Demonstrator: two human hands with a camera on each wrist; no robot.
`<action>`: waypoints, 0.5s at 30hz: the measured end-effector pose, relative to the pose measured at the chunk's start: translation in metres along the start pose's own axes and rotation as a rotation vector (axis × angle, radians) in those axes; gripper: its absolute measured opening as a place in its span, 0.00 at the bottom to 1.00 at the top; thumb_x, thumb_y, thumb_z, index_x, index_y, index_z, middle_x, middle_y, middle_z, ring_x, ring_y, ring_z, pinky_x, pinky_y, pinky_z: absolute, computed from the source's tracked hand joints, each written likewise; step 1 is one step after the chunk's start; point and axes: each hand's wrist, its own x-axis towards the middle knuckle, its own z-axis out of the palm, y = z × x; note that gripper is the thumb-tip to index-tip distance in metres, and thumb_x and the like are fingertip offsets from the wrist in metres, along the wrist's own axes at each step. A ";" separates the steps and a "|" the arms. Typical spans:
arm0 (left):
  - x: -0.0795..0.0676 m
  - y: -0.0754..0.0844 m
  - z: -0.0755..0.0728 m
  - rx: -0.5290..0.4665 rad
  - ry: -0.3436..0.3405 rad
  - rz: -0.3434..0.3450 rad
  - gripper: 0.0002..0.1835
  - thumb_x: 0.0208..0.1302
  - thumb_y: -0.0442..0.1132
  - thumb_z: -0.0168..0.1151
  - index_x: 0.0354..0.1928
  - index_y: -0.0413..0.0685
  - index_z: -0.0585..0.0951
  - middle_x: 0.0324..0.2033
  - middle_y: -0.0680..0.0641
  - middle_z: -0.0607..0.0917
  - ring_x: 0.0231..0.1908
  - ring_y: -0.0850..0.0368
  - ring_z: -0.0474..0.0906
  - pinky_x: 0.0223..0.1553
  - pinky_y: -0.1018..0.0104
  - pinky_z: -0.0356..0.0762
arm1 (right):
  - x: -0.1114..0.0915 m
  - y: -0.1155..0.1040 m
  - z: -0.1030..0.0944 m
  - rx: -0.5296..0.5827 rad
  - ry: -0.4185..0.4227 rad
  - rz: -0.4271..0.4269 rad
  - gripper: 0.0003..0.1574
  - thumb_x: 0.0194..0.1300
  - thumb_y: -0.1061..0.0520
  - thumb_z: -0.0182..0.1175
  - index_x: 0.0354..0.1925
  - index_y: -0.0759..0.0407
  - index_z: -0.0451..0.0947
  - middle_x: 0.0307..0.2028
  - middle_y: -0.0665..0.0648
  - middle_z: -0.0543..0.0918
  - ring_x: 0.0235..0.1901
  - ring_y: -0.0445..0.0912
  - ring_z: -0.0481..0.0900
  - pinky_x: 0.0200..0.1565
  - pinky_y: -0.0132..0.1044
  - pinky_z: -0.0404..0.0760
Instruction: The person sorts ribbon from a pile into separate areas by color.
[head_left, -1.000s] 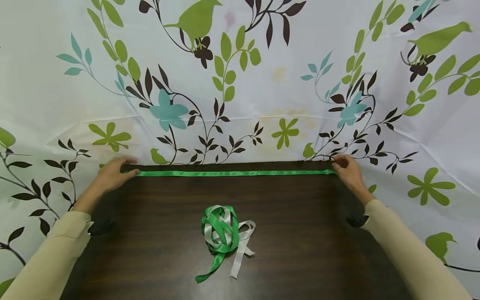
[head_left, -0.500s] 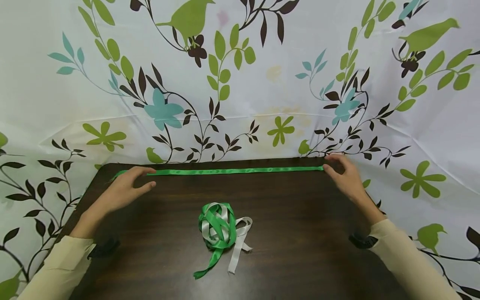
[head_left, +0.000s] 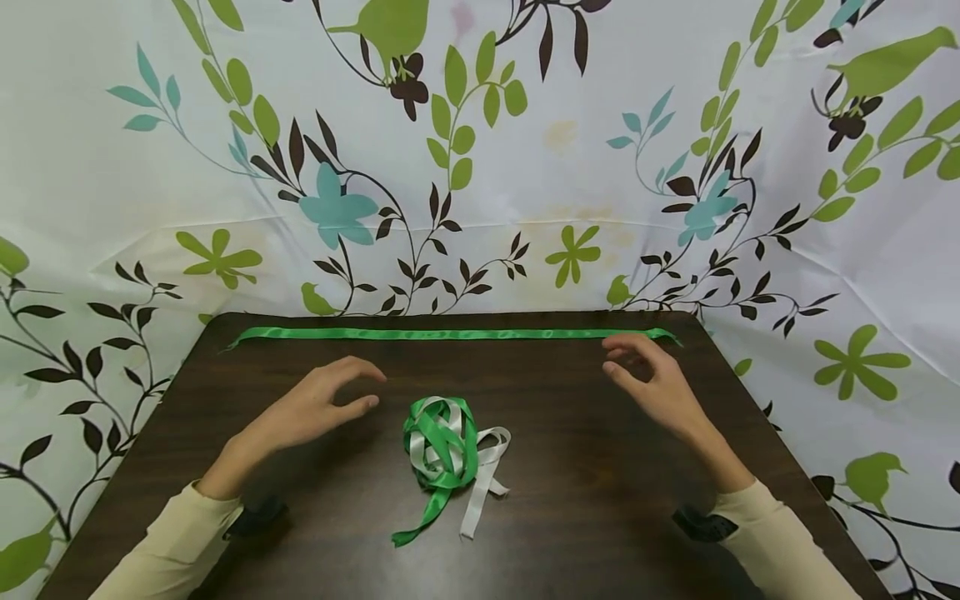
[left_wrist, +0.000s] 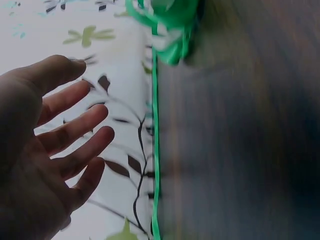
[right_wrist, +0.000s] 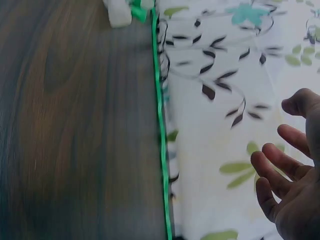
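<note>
A straight green ribbon (head_left: 435,334) lies flat along the far edge of the dark wooden table, its two ends bent slightly toward the front. Nearer the middle sits a tangled bundle of green and white ribbon (head_left: 441,443), with a green tail and a white tail trailing to the front. My left hand (head_left: 311,406) hovers to the left of the bundle, fingers relaxed and holding nothing. On the other side my right hand (head_left: 652,383) has loosely bent fingers that overlap the right part of the straight ribbon in the head view. Each wrist view shows the palm with nothing in it.
The table (head_left: 585,517) has a dark wood grain. Behind it and along both sides hangs a white cloth (head_left: 525,192) printed with green birds, leaves and blue flowers.
Both hands have let go of the straight ribbon's ends and come inward and nearer the front. The ribbon now lies on the table with both ends showing. The bundle stays put.
</note>
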 end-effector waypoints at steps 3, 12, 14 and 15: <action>0.003 0.010 0.010 -0.016 -0.023 0.046 0.17 0.63 0.49 0.60 0.53 0.61 0.73 0.50 0.60 0.73 0.53 0.63 0.68 0.49 0.56 0.68 | 0.000 -0.017 0.009 0.015 -0.028 -0.059 0.22 0.61 0.55 0.62 0.54 0.45 0.72 0.48 0.46 0.76 0.44 0.44 0.74 0.40 0.37 0.71; 0.013 0.026 0.035 -0.009 -0.097 0.121 0.18 0.62 0.47 0.61 0.54 0.60 0.74 0.52 0.61 0.72 0.54 0.63 0.66 0.50 0.50 0.64 | 0.006 -0.044 0.035 0.029 -0.074 -0.199 0.20 0.60 0.59 0.63 0.51 0.49 0.75 0.51 0.52 0.75 0.43 0.48 0.75 0.42 0.40 0.70; 0.015 0.027 0.039 0.013 -0.114 0.136 0.18 0.62 0.47 0.62 0.54 0.59 0.75 0.53 0.60 0.71 0.54 0.62 0.65 0.51 0.48 0.63 | 0.006 -0.057 0.037 0.056 -0.079 -0.221 0.19 0.59 0.62 0.63 0.50 0.52 0.75 0.51 0.56 0.75 0.43 0.50 0.76 0.43 0.39 0.70; 0.016 0.027 0.041 0.026 -0.121 0.144 0.19 0.61 0.48 0.62 0.54 0.58 0.75 0.53 0.59 0.71 0.55 0.61 0.65 0.51 0.47 0.62 | 0.007 -0.063 0.037 0.069 -0.083 -0.226 0.19 0.59 0.63 0.63 0.49 0.53 0.75 0.51 0.57 0.75 0.43 0.51 0.76 0.43 0.37 0.70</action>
